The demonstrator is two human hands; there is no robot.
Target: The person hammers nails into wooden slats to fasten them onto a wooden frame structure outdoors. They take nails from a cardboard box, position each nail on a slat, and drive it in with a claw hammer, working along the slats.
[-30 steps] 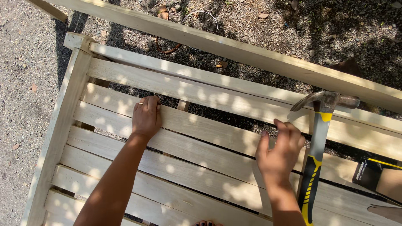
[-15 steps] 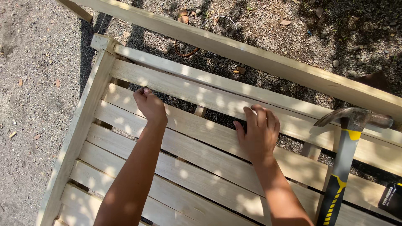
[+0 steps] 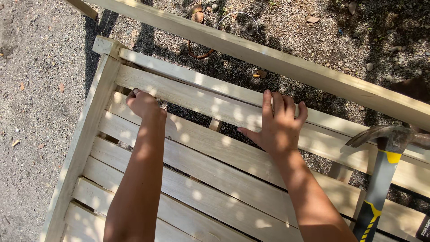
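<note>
Pale wooden slat point(image 3: 201, 101) lying flat across a slatted wooden frame point(image 3: 85, 148), sun-dappled, its near edge under the left grip point(image 3: 143, 104) by the frame's side rail, its far edge under the right grip point(image 3: 277, 127) farther along

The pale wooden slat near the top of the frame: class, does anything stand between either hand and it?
Nothing visible does. The left hand and right hand both rest directly on the pale wooden slat. The claw hammer with a yellow-and-black handle lies apart, to the right.
</note>
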